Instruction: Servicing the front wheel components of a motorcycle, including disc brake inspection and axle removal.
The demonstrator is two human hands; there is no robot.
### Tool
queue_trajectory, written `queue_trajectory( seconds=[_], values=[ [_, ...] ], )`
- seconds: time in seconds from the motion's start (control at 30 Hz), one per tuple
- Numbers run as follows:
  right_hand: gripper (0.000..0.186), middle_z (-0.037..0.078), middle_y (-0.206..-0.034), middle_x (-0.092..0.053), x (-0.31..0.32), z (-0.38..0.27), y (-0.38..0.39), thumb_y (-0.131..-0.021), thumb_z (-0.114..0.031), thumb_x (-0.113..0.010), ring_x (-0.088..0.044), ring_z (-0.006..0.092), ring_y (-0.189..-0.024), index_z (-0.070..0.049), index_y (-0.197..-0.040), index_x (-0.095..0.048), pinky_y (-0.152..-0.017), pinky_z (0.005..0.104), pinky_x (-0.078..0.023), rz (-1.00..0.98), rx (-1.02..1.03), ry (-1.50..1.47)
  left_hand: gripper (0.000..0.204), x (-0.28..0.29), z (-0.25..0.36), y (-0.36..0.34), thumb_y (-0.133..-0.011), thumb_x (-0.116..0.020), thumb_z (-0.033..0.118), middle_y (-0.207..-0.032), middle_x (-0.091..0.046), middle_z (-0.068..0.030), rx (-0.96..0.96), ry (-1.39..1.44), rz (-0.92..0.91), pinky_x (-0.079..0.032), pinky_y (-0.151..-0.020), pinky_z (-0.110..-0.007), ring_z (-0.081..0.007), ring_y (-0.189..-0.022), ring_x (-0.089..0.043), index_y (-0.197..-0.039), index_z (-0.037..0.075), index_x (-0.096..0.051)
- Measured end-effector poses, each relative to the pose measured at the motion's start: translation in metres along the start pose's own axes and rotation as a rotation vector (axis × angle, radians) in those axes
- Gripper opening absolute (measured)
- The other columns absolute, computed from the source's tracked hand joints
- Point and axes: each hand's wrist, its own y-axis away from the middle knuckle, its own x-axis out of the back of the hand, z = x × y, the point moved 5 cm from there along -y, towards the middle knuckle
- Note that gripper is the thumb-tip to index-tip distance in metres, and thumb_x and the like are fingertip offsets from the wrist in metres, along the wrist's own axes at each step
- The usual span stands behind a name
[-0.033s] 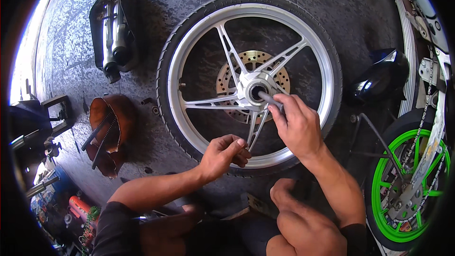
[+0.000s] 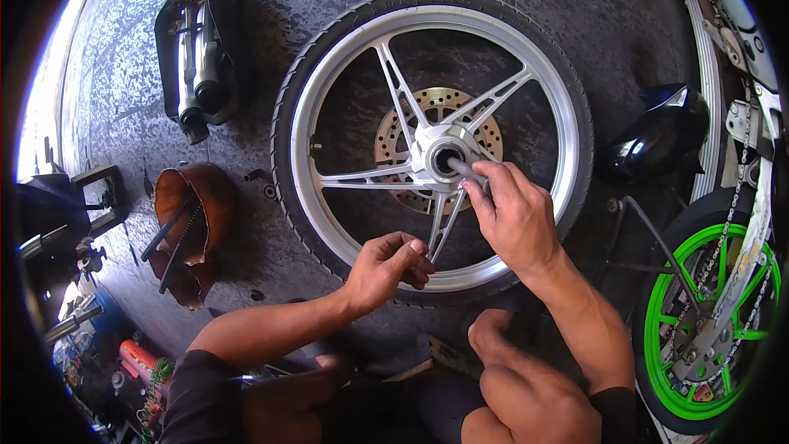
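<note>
A silver five-spoke motorcycle wheel [image 2: 302, 148] with a black tyre lies flat on the floor in front of me. Under its spokes shows a drilled brake disc [image 2: 444, 99]. My right hand [image 2: 519, 218] pinches a grey metal rod [image 2: 466, 170] between thumb and fingers. The rod slants, its far end at the round opening of the wheel hub [image 2: 429, 141]; how deep it sits I cannot tell. Over the near rim hovers my left hand [image 2: 385, 265], fingers curled and thumb pressed to them. Whether anything is inside them stays hidden.
Left of the wheel lie a torn brown container [image 2: 215, 201] with dark rods across it and a black part with silver tubes [image 2: 191, 57]. To the right are a glossy black piece [image 2: 662, 136] and a motorcycle's green wheel [image 2: 652, 337].
</note>
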Motion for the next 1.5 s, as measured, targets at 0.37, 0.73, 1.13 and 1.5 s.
queue_trajectory(
  seconds=[0.37, 0.73, 1.13, 1.5],
  values=[
    [0.017, 0.019, -0.085, -0.067, -0.004, -0.007, -0.015, -0.09, -0.012, -0.065, -0.071, 0.0337, -0.074, 0.001, -0.099, -0.059, -0.061, 0.0396, -0.059, -0.123, 0.043, 0.144, 0.034, 0.01, 0.01, -0.003, -0.101, -0.056, 0.031, -0.084, -0.07, -0.0128, -0.115, -0.036, 0.043, -0.055, -0.068, -0.03, -0.0161, -0.072, -0.067, -0.101, -0.002, -0.059],
    [0.011, 0.019, -0.083, -0.065, -0.012, -0.02, -0.028, -0.088, -0.008, -0.063, -0.069, 0.0341, -0.074, 0.0, -0.093, -0.057, -0.062, 0.0406, -0.057, -0.22, 0.105, 0.259, 0.029, 0.023, 0.022, -0.002, -0.1, -0.058, 0.027, -0.082, -0.069, -0.0107, -0.186, -0.029, 0.092, -0.054, -0.067, -0.028, -0.0134, -0.071, -0.064, -0.098, -0.002, -0.06],
    [0.014, 0.013, -0.077, -0.066, 0.083, -0.084, 0.001, -0.081, -0.008, -0.073, -0.066, 0.0315, -0.061, -0.002, -0.089, -0.064, -0.053, 0.0391, -0.051, -0.08, -0.004, 0.035, 0.049, -0.004, 0.087, 0.089, -0.072, -0.075, 0.0, -0.117, -0.061, -0.0221, -1.063, -0.981, 0.234, -0.05, -0.091, -0.042, -0.0355, -0.107, -0.061, -0.116, 0.001, -0.055],
    [0.044, 0.013, -0.088, -0.067, 0.045, -0.099, 0.079, -0.081, -0.004, -0.068, -0.063, 0.022, -0.072, 0.003, -0.124, -0.06, -0.069, 0.0314, -0.051, -0.477, -0.247, -0.286, 0.028, 0.081, -0.006, 0.152, -0.092, -0.059, 0.029, -0.079, -0.065, -0.0253, -0.338, -0.828, 0.394, -0.049, -0.072, -0.054, -0.0467, -0.08, -0.063, -0.102, 0.003, -0.055]
  ],
)
